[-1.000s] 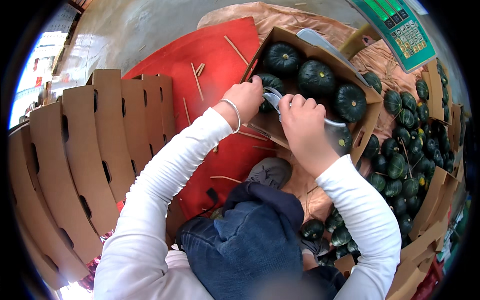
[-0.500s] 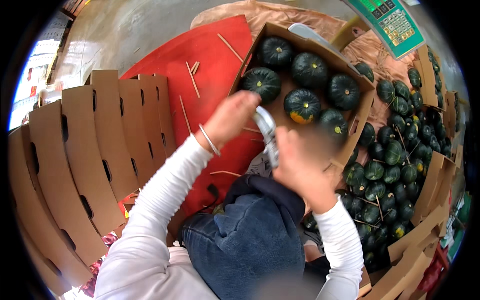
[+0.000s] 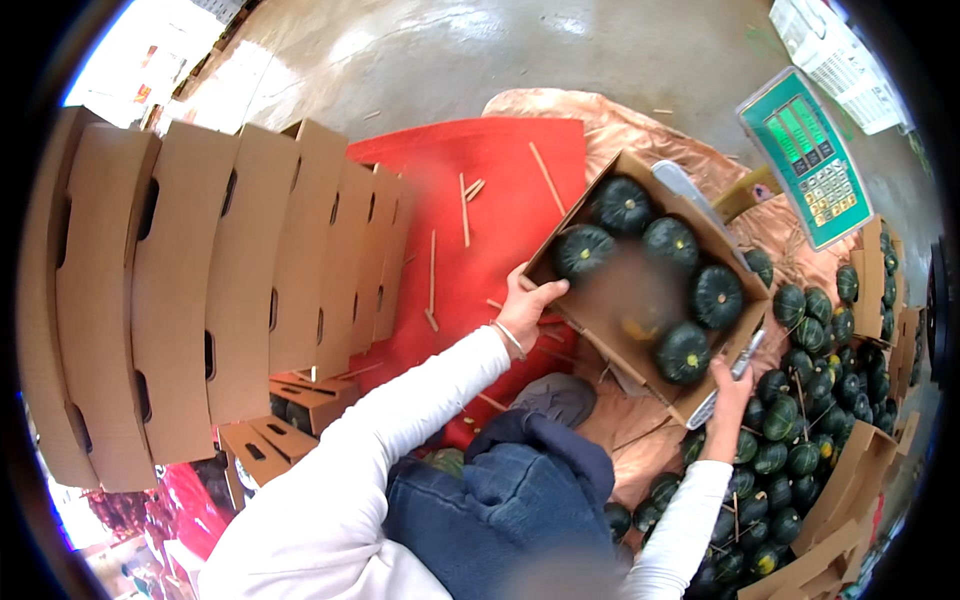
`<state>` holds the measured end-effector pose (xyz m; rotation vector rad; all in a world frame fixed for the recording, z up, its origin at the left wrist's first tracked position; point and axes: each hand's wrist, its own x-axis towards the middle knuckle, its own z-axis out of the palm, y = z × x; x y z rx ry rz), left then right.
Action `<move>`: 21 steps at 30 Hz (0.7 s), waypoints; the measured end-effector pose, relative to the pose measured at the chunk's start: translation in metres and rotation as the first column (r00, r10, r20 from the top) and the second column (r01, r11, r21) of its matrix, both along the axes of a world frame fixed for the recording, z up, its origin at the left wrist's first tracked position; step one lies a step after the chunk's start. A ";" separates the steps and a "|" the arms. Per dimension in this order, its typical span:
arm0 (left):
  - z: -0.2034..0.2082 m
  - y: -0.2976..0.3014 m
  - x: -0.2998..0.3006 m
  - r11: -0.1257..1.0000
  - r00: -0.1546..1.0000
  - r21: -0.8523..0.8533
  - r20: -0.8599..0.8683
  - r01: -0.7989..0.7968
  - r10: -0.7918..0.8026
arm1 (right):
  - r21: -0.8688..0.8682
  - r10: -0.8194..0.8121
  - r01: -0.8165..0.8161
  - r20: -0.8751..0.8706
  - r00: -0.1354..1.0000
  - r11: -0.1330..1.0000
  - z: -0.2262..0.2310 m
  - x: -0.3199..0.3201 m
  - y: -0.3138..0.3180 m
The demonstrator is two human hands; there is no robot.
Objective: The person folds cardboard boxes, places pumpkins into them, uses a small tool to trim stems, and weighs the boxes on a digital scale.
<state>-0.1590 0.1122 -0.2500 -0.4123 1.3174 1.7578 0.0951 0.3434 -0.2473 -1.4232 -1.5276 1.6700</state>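
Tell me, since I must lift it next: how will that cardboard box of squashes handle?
Probably heavy: the cardboard box holds five dark green squashes. Its open top may let the walls flex, so a grip on opposite sides, like the left hand and right hand, seems wise. The round squashes could roll if tilted.

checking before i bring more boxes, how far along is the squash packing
Done: the box on the scale holds five dark green squash round its sides. In hand: the left hand grips the box's near-left edge, and the right hand is at its right corner with a grey tool. Left: the box's middle is blurred, perhaps unfilled; a big pile lies loose at the right and a stack of empty cartons stands at the left.
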 end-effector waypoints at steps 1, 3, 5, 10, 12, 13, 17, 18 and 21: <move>-0.008 0.006 0.004 0.989 0.990 -0.043 -0.025 -0.140 0.139 | 0.042 -0.004 0.004 -0.006 1.000 0.999 -0.007 -0.006 -0.002; -0.016 0.006 0.004 0.988 0.988 -0.011 -0.016 -0.152 0.152 | 0.065 0.008 -0.008 0.009 1.000 0.998 0.000 -0.010 -0.005; -0.018 -0.010 -0.011 0.990 0.992 0.062 -0.008 -0.125 0.126 | 0.070 0.069 -0.073 0.058 0.996 0.995 0.012 -0.021 -0.006; -0.008 -0.082 -0.071 0.949 0.953 0.105 0.084 -0.298 0.290 | 0.061 0.399 -0.394 -0.098 0.912 0.917 0.095 -0.131 -0.021; -0.014 -0.102 -0.106 0.933 0.938 0.121 0.114 -0.339 0.327 | 0.128 0.526 -0.512 -0.117 0.843 0.849 0.111 -0.165 -0.018; -0.023 -0.107 -0.125 0.934 0.938 0.128 0.143 -0.334 0.316 | 0.217 0.583 -0.556 -0.088 0.808 0.803 0.119 -0.175 -0.017; -0.033 -0.081 -0.168 0.866 0.869 0.165 0.255 -0.472 0.425 | 0.344 0.575 -0.616 0.225 0.786 0.708 0.135 -0.168 -0.027; -0.037 -0.071 -0.170 0.866 0.870 0.111 0.142 -0.488 0.472 | 0.367 0.570 -0.605 0.213 0.794 0.707 0.123 -0.153 -0.028; -0.105 -0.104 -0.217 0.775 0.772 -0.006 0.079 -0.632 0.630 | 0.330 0.539 -0.602 0.269 0.798 0.727 0.103 -0.099 -0.047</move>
